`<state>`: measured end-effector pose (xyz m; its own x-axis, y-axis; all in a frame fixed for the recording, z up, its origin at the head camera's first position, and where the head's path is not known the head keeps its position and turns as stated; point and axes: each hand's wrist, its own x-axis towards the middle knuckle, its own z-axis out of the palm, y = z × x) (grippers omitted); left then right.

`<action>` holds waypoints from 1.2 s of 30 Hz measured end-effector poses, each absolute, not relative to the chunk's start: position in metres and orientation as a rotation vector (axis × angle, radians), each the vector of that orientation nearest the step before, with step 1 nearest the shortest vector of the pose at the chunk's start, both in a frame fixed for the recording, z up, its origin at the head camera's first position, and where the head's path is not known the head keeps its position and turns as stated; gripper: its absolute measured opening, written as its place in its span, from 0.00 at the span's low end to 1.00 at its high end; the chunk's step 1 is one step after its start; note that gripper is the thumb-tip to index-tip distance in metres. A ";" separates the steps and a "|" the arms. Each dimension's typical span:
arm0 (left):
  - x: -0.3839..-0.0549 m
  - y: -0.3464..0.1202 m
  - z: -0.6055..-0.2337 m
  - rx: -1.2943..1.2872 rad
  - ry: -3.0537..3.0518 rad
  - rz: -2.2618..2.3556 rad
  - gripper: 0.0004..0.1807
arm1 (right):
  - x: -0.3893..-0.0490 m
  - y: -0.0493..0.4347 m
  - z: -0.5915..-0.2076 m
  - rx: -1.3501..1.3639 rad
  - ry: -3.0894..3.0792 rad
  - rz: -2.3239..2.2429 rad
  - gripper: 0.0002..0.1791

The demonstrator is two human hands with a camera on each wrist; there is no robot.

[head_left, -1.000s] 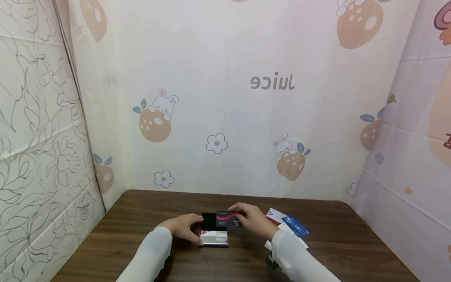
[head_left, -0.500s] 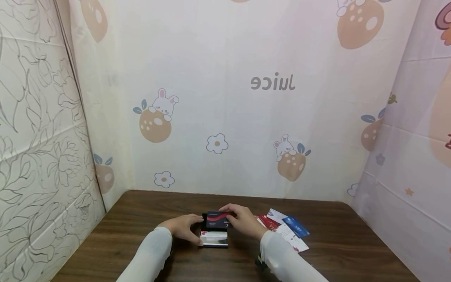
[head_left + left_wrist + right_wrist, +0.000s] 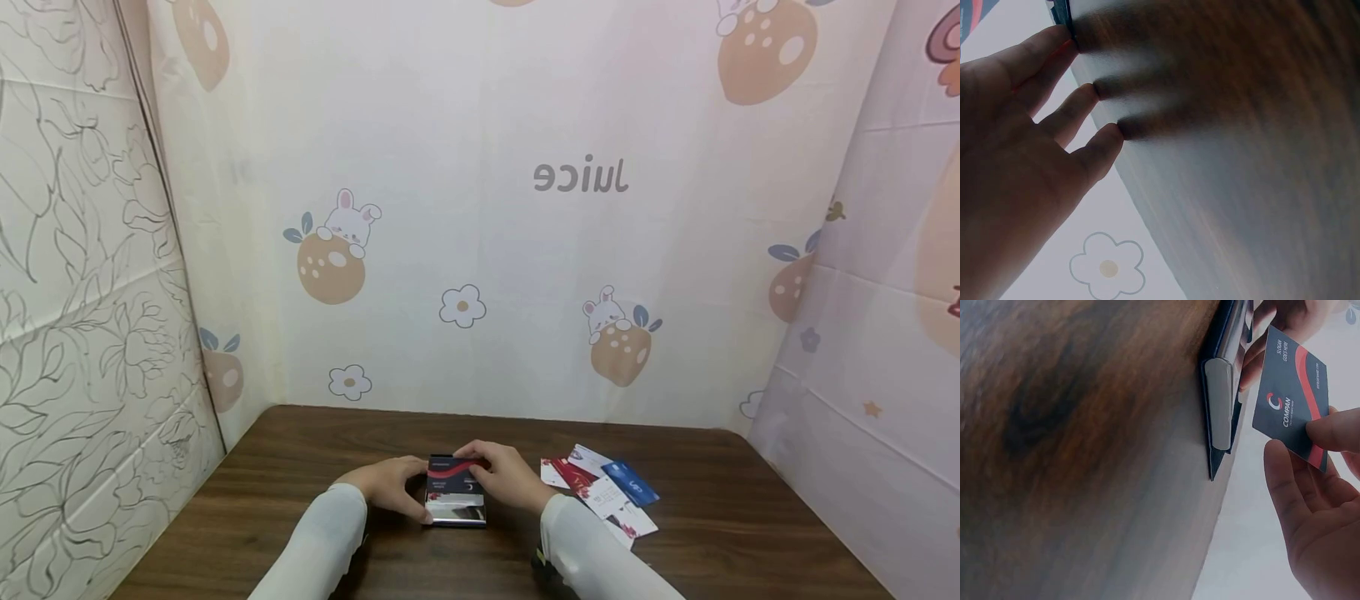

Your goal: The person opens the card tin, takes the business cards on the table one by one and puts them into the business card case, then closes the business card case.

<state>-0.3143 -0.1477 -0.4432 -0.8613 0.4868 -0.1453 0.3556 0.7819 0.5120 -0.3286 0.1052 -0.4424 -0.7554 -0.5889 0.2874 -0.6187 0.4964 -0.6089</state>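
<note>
An opened business card case with a shiny metal front and dark flap lies on the table. My left hand holds its left side, the thumb at the near corner and a finger at the far corner. In the left wrist view, the other fingers touch the tabletop. My right hand pinches a dark business card with a red stripe between thumb and fingers. Seen from the head, that card overlaps the case's back part; the right wrist view shows it raised above the case. White cards show inside the case.
Right of my right hand lies a loose spread of cards: a red one, a blue one and several white ones. The brown wooden table meets a patterned cloth wall at the back.
My right hand has moved left with the dark card, from beside the case to over it. More of the loose cards now shows. The left hand stays at the case.
</note>
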 end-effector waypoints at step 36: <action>-0.314 -0.149 -0.445 0.677 2.699 0.687 0.49 | -0.330 0.103 -0.448 1.046 -2.861 1.060 0.15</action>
